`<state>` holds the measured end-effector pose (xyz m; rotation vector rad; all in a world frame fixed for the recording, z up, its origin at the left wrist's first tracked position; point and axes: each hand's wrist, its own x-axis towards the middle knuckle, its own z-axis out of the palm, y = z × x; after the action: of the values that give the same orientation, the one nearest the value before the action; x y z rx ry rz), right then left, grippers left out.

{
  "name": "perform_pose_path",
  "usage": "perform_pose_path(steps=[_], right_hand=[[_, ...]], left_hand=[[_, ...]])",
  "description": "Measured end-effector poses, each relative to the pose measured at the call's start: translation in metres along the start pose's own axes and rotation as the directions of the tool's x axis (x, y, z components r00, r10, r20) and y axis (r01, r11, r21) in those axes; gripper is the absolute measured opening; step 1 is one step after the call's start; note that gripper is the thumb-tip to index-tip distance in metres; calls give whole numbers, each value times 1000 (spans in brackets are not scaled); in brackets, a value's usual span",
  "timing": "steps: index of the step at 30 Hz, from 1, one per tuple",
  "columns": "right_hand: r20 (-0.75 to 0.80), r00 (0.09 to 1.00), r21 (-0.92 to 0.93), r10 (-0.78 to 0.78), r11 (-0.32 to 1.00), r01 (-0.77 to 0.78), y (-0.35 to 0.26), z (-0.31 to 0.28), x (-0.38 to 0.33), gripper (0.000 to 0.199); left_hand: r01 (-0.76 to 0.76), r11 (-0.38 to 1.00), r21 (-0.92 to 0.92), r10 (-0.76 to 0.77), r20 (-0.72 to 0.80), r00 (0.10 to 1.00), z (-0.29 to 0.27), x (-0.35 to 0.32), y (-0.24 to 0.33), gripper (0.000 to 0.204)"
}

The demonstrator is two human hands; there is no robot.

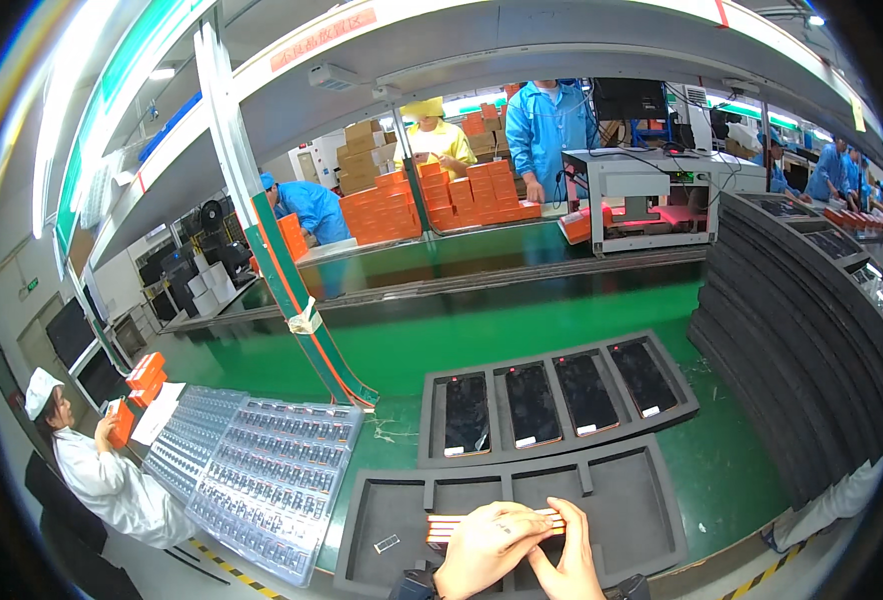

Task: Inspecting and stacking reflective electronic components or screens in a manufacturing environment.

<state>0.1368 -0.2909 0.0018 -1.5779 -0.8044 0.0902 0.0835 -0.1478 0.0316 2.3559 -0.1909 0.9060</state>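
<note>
Both hands are closed around a small stack of phones (443,531) with orange and pale edges, held over the near foam tray (649,529). My left hand (494,548) lies across the stack from above and hides much of it. At the stack's right end, my right hand (568,553) grips with thumb and fingers. A small pale label (388,544) lies in the tray's left compartment. Just beyond, another black foam tray (495,389) holds several dark-screened phones (533,404), each in its own slot.
Clear plastic trays (280,473) of small parts lie at left. Black foam trays (784,345) are piled high at right. A green-and-orange post (297,300) rises from the green bench (522,310). Orange boxes (382,213), a grey machine (652,200) and other workers stand beyond.
</note>
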Motion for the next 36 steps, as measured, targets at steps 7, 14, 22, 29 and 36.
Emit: perform_pose_path(steps=[7, 14, 22, 29, 36], right_hand=[[12, 1000, -19, -23, 1000, 23, 5, 2, -2, 62], [18, 999, -44, -28, 999, 29, 6, 2, -1, 61], [8, 1000, -50, 5, 999, -5, 6, 4, -4, 66], [61, 995, -108, 84, 991, -77, 8, 3, -3, 74], [48, 998, -96, 49, 994, -44, 9, 4, -3, 70]], left_hand=[[-133, 972, 195, 90, 215, 972, -16, -2, 2, 28], [-41, 958, 282, -17, 201, 979, -42, -19, -16, 41], [566, 631, 530, -502, -277, 819, -103, -111, -36, 27], [647, 552, 526, -626, -252, 738, -86, -127, -42, 24], [674, 530, 514, -716, -155, 681, -94, -117, -44, 19]])
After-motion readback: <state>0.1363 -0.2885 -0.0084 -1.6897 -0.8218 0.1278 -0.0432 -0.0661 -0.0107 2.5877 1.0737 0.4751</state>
